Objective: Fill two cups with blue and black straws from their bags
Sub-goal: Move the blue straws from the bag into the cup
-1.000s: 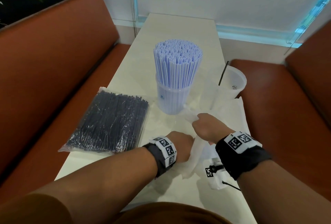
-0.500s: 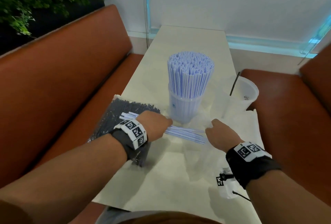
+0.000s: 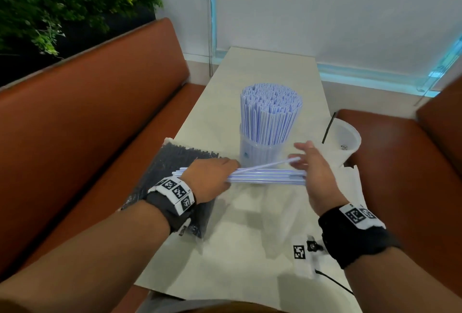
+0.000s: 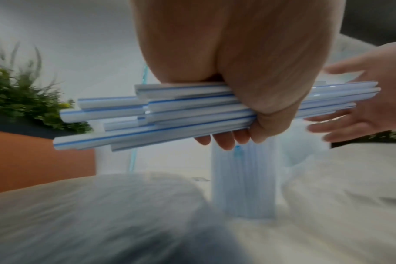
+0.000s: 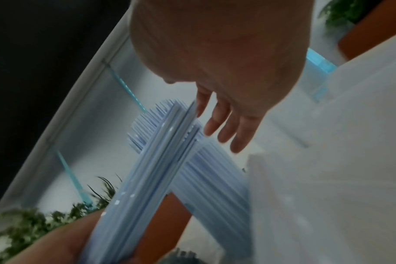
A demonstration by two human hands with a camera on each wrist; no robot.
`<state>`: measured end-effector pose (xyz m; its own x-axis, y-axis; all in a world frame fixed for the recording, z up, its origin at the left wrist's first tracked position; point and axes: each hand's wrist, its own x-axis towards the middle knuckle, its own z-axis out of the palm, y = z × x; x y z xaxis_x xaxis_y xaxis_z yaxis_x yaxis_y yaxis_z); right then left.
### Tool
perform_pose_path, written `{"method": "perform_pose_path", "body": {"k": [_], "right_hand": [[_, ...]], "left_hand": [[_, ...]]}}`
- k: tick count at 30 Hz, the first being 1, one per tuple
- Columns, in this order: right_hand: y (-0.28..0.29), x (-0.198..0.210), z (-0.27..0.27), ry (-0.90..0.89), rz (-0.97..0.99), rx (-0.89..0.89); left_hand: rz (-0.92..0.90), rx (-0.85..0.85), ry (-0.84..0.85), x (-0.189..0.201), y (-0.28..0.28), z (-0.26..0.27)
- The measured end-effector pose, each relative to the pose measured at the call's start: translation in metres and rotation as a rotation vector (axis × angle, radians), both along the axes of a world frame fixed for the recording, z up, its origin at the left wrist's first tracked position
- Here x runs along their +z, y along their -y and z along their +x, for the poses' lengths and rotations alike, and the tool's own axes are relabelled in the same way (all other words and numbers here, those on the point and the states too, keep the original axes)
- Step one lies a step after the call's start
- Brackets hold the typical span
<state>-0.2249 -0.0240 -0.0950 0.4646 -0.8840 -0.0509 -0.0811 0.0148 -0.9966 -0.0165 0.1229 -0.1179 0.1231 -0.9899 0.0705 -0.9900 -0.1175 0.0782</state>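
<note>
The left hand (image 3: 212,177) has its fingers curled around a small bundle of blue-striped straws (image 3: 265,176), held level above the white table (image 3: 252,70), with the straw ends sticking out on both sides of the fist. In the left wrist view the same bundle (image 4: 170,114) lies across the palm, its left ends uneven, one straw longer than the others. The right hand (image 3: 317,175) is spread, fingers straight and relaxed, its palm set against the right ends of the bundle; one straw (image 3: 275,162) tilts up away from the rest toward the thumb side. In the right wrist view the straight fingers (image 5: 224,125) lie just beside the bundle's tips, though blur makes exact contact hard to tell.

Just beyond the hands stands a clear cup (image 3: 260,150) packed with upright blue-striped straws (image 3: 271,110). To the right of it, near the table's right edge, a second clear cup (image 3: 346,137) holds a single black straw (image 3: 328,126) leaning on its left rim. A bag of black straws (image 3: 172,162) lies flat on the left side of the table, partly under the left wrist. A crumpled clear plastic bag (image 3: 287,202) lies on the table below the hands.

Brown bench seats (image 3: 100,112) flank the table, and green plants (image 3: 62,5) sit behind the left one.
</note>
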Motion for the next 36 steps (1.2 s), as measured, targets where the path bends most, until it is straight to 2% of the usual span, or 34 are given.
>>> {"method": "perform_pose_path", "body": {"k": [2,5,6,7,9,11,13,15,17,19,21,23,25,27,29,32,36], "right_hand": [[-0.008,0.005,0.007,0.029,-0.053,0.045],[-0.005,0.009,0.003,0.258,-0.191,-0.213],[-0.002,0.010,0.000,0.278,-0.248,-0.251],[-0.001,0.011,-0.001,0.231,-0.305,-0.207],[-0.006,0.011,0.003,0.020,-0.364,-0.001],[-0.011,0.007,0.005,-0.077,-0.337,0.061],[-0.011,0.007,0.004,-0.069,-0.314,0.008],[-0.010,0.011,0.002,-0.068,-0.269,0.029],[-0.010,0.014,0.003,0.043,-0.144,-0.011],[-0.008,0.017,0.004,0.210,0.126,-0.070],[-0.006,0.018,0.006,0.261,0.339,-0.093],[-0.009,0.015,0.010,0.253,0.467,-0.064],[-0.016,0.014,0.015,0.257,0.550,-0.023],[-0.023,0.015,0.020,0.305,0.628,-0.002],[-0.029,0.017,0.025,0.365,0.695,0.024],[-0.032,0.023,0.028,0.438,0.762,0.099],[-0.028,0.023,0.026,0.461,0.737,0.081]], "left_hand": [[-0.023,-0.050,0.000,0.005,0.011,-0.016],[-0.079,-0.036,0.011,0.012,0.022,-0.024],[-0.092,-0.029,0.012,0.014,0.024,-0.026],[-0.104,-0.030,0.008,0.016,0.026,-0.028],[-0.135,-0.043,-0.002,0.019,0.031,-0.039],[-0.151,-0.037,-0.019,0.020,0.036,-0.048],[-0.145,-0.014,-0.039,0.020,0.039,-0.052],[-0.125,-0.002,-0.030,0.021,0.040,-0.050],[-0.123,0.034,-0.080,0.029,0.041,-0.046],[-0.212,0.095,-0.295,0.044,0.040,-0.041],[-0.421,0.119,-0.741,0.066,0.038,-0.041],[-0.691,0.063,-1.180,0.090,0.036,-0.049],[-0.906,-0.023,-1.470,0.109,0.041,-0.052],[-1.022,-0.049,-1.700,0.119,0.047,-0.055],[-1.036,-0.028,-1.805,0.116,0.053,-0.061],[-0.937,0.009,-1.787,0.103,0.056,-0.073],[-0.980,0.056,-1.887,0.099,0.058,-0.068]]}}
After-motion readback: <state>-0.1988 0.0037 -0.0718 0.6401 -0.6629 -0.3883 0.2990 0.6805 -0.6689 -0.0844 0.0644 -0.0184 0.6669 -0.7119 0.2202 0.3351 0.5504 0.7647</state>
